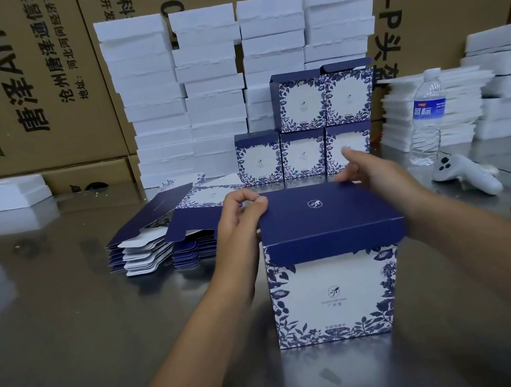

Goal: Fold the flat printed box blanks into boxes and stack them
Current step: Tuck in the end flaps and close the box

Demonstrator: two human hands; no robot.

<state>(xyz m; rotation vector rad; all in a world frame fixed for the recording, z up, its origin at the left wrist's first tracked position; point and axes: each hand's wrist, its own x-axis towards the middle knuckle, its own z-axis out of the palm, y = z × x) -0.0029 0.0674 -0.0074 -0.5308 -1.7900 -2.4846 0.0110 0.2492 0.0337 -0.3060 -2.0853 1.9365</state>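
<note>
- Fingers (241, 197) of the left hand (243, 210) pinch the far left corner of the lid (327, 215); the right hand (369, 174) clamps its far right corner.
- Box (332, 294) stands upright on the counter (67, 320), printed front facing the person, lid's long axis running left to right.
- Probably light, thin card, easily creased: hold by edges and folds.

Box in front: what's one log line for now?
box: upright | lid: down, flap untucked | left grip: pinches lid corner | right grip: holds lid's far edge | blanks: left | stack: behind
</note>
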